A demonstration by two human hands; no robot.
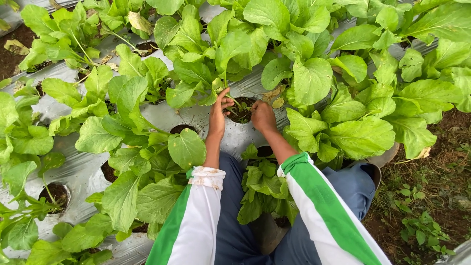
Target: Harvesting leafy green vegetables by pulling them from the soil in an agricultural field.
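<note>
Left hand pinches the stalks of a leafy green plant at their base; right hand, fingers curled closed, presses into the planting hole between both hands. The plant remains rooted. Beyond the hands, neighbouring greens on the silver mulch sheet also stand unharvested.

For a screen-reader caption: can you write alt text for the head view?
Two bare hands, left hand and right hand, reach into a planting hole at the base of a leafy green plant. Silver plastic mulch covers the bed, with similar plants all around.
</note>
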